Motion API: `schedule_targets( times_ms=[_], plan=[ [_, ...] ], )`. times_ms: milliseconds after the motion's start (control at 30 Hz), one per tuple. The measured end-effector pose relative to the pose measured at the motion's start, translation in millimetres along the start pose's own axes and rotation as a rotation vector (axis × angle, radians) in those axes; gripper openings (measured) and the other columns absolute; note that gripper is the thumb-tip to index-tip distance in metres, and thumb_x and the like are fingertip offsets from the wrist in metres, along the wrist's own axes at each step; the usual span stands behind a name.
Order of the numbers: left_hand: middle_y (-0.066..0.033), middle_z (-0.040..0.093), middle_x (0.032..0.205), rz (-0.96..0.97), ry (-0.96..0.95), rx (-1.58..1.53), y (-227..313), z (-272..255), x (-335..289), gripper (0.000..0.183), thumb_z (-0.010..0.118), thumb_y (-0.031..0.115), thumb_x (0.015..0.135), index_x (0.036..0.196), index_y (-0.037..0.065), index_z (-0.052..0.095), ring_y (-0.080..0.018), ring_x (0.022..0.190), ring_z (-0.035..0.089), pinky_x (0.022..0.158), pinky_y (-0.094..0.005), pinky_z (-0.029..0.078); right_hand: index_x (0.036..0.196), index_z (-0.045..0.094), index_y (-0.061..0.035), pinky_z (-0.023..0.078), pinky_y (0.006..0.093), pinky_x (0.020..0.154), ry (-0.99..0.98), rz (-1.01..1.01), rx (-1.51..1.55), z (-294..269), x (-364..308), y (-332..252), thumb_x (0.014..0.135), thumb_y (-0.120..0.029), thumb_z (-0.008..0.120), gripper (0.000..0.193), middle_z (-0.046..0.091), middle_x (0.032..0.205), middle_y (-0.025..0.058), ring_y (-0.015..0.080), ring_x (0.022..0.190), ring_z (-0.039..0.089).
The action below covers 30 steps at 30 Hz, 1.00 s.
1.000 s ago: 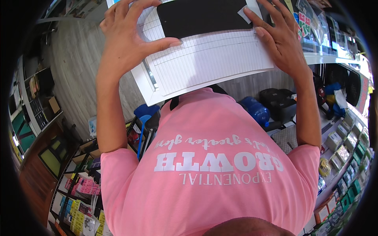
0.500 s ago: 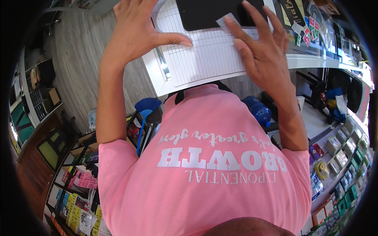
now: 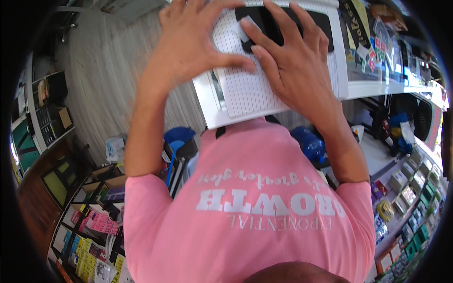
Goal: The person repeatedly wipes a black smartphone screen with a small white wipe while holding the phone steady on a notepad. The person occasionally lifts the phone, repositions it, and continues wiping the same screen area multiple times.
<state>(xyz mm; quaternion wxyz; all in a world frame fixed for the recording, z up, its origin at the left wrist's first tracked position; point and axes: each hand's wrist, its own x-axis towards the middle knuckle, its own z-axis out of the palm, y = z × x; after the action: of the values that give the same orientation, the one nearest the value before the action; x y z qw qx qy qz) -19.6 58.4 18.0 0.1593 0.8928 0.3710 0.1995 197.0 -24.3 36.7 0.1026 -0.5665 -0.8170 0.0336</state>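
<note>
A black, flat, round-cornered slab like a tablet [image 3: 266,26] lies on lined white paper [image 3: 250,96] on a white counter [image 3: 207,106]. My right hand [image 3: 302,70] reaches over the slab with its fingers spread. Under its index fingertip a small whitish wipe or paper piece [image 3: 239,30] is pressed against the slab's left edge. Beside it, my left hand [image 3: 188,52] hovers over the paper's left side, thumb and fingers wide apart and nothing visible in them. Its fingertips run up to the slab's near-left corner, partly cut off by the top of the view.
Small red and green tags [image 3: 377,47] lie at the right on a glass-topped counter. Below my arms are a blue dustpan [image 3: 179,137] and a large blue water bottle [image 3: 307,144]. Shelves of boxed goods [image 3: 410,188] stand along the lower right, more packets [image 3: 94,245] at lower left.
The whitish piece under my right index finger has slid left across the slab to its left edge. My left hand has shifted right, closer to my right hand. The view has shifted slightly.
</note>
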Motion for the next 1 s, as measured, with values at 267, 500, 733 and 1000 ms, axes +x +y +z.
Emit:
schedule_targets(
  times_ms=[267,500,733,1000],
  plan=[
    [-0.0007,0.052,0.160,-0.045,0.100,0.049,-3,19,-3,0.094,0.098,0.062,0.060,0.140,0.025,0.068,-0.0326,0.152,0.038,0.125,-0.0550,0.025,0.152,0.064,-0.0272,0.025,0.0564,0.122,0.045,0.040,-0.165,1,10,29,0.110,-0.030,0.055,0.043,0.040,0.168,0.0111,0.0382,0.155,0.029],
    [-0.0014,0.051,0.160,-0.078,0.091,0.020,-4,18,-7,0.096,0.099,0.063,0.055,0.139,0.025,0.069,-0.0337,0.153,0.036,0.125,-0.0565,0.025,0.154,0.064,-0.0354,0.023,0.0505,0.128,0.020,0.066,-0.326,-13,-17,90,0.115,-0.031,0.048,0.043,0.039,0.173,0.0023,0.0320,0.162,0.026],
    [-0.0016,0.050,0.162,-0.071,0.050,0.036,-4,14,-2,0.098,0.100,0.061,0.052,0.139,0.027,0.069,-0.0326,0.152,0.037,0.125,-0.0550,0.024,0.148,0.070,-0.0337,0.020,0.0498,0.132,-0.030,0.005,-0.234,-26,-42,135,0.114,-0.032,0.047,0.042,0.041,0.173,0.0012,0.0315,0.163,0.026],
    [-0.0008,0.052,0.162,-0.060,0.054,0.087,-5,15,-2,0.102,0.101,0.060,0.050,0.141,0.028,0.069,-0.0320,0.152,0.038,0.125,-0.0536,0.026,0.144,0.073,-0.0332,0.025,0.0521,0.125,-0.071,-0.021,-0.080,-31,-73,135,0.108,-0.028,0.057,0.040,0.043,0.171,0.0022,0.0348,0.158,0.029]
  ],
)
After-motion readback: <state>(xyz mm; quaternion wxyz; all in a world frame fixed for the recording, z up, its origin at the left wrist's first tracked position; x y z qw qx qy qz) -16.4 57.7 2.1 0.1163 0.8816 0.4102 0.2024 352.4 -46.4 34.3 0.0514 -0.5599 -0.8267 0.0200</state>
